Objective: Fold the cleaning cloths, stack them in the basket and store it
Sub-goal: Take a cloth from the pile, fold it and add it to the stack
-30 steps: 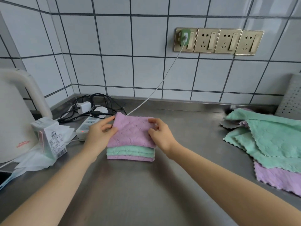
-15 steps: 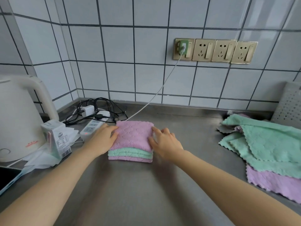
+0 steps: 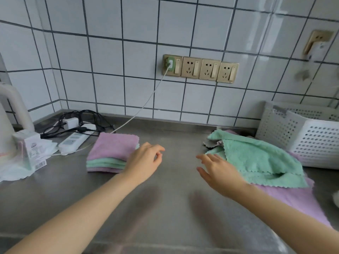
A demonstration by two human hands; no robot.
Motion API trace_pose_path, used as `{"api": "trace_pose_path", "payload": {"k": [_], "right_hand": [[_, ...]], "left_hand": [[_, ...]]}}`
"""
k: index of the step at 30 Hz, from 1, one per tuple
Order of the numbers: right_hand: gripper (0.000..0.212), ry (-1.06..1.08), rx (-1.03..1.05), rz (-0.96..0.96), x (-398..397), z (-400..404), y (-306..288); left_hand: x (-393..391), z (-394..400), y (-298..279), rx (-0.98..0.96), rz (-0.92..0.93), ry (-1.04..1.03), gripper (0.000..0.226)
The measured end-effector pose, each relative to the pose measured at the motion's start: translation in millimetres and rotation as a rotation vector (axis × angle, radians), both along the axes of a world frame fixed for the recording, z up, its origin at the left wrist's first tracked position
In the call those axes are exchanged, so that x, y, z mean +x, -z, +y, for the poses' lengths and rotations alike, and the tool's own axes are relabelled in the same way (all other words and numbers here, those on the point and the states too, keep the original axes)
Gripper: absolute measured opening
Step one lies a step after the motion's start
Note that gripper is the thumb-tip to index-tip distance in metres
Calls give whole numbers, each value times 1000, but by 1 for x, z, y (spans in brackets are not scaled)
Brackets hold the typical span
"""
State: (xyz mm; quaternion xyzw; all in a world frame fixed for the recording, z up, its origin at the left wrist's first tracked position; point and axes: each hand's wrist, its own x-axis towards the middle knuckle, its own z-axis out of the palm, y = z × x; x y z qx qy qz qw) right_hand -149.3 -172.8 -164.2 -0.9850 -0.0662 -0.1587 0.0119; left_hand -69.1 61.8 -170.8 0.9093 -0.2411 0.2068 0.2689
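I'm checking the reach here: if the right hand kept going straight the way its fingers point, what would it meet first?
Probably the green cloth on the loose pile: the right hand points up and left, its fingers at that cloth's near-left edge. Contact can't be confirmed; depth is unclear.

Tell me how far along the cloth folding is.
Done: a folded stack of purple and green cloths sits on the counter. In hand: nothing yet; the left hand hovers beside the stack, and the right hand reaches toward the unfolded green cloth. Left: fold that pile, including the purple cloth underneath, then load the white basket and store it.
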Motion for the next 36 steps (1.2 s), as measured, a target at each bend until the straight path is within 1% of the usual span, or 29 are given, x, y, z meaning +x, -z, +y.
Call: {"api": "trace_pose_path", "payload": {"k": [4, 9, 11, 14, 18, 21, 23, 24, 26, 29, 32, 34, 36], "right_hand": [[28, 152, -71, -14, -19, -76, 8], [28, 326, 24, 30, -31, -149, 19], [32, 331, 40, 7, -25, -159, 23], [34, 288, 26, -24, -10, -153, 27], [35, 228, -22, -13, 15, -142, 38], [26, 219, -96, -59, 27, -142, 51], [16, 217, -107, -116, 33, -145, 54], [15, 202, -100, -146, 35, -147, 53], [19, 192, -28, -231, 35, -148, 45], [25, 220, 185, -319, 26, -146, 14], [19, 202, 328, -439, 12, -144, -21], [15, 173, 393, -445, -1, -141, -41], [13, 130, 384, -472, -12, -138, -55]], "left_hand": [[-17, -60, 15, -7, 79, 126, 21], [-22, -128, 23, 29, 120, 252, 22], [-22, -154, 23, 22, 125, 276, 23], [-20, -185, 28, 15, 158, 330, 24], [-9, -214, 36, 81, 177, 313, 29], [2, -222, 45, 105, 182, 314, 34], [9, -226, 52, 89, 212, 318, 37], [10, -226, 55, 79, 225, 320, 39], [12, -226, 55, 50, 223, 326, 45], [17, -231, 48, -11, 180, 311, 61], [28, -250, 24, -58, 207, 266, 75], [36, -266, 2, -84, 191, 246, 76], [42, -276, -16, -60, 94, 230, 66]]}}
